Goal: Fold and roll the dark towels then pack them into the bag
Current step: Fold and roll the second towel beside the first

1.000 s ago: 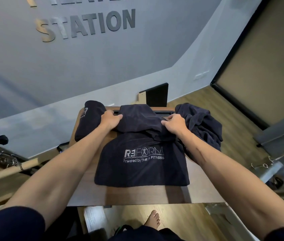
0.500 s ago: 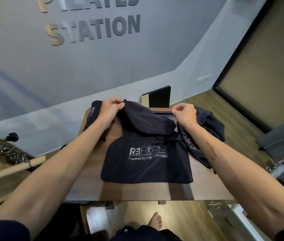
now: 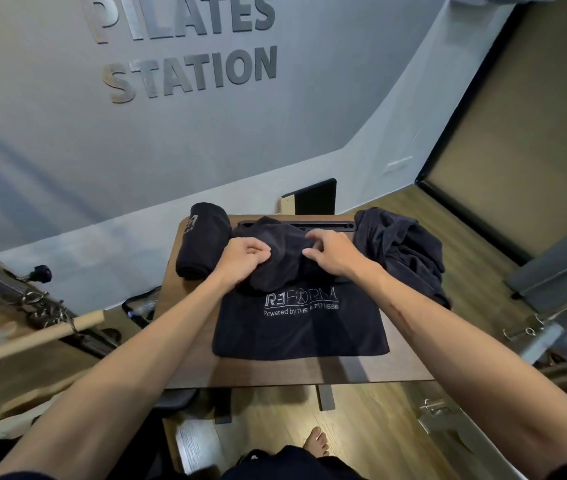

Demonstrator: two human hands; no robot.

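A dark towel (image 3: 301, 327) with white "REFORM" lettering lies flat on the small wooden table (image 3: 275, 372). Its far part is bunched into a thick roll under my hands. My left hand (image 3: 244, 256) grips the left side of that roll with curled fingers. My right hand (image 3: 332, 252) presses and curls over the right side. A finished rolled dark towel (image 3: 200, 240) lies at the table's far left corner. A loose heap of dark towels (image 3: 403, 251) sits at the far right corner, hanging over the edge.
A slot (image 3: 296, 224) runs along the table's far edge. A black panel (image 3: 313, 197) stands behind the table by the grey wall. Pilates equipment with a wooden bar (image 3: 32, 337) is at left, metal frames (image 3: 524, 330) at right. My bare foot (image 3: 316, 441) is under the table.
My hands lifted the towel's far end, then brought it down toward me; both hands have moved closer together on the bunched roll. The camera has tilted slightly.
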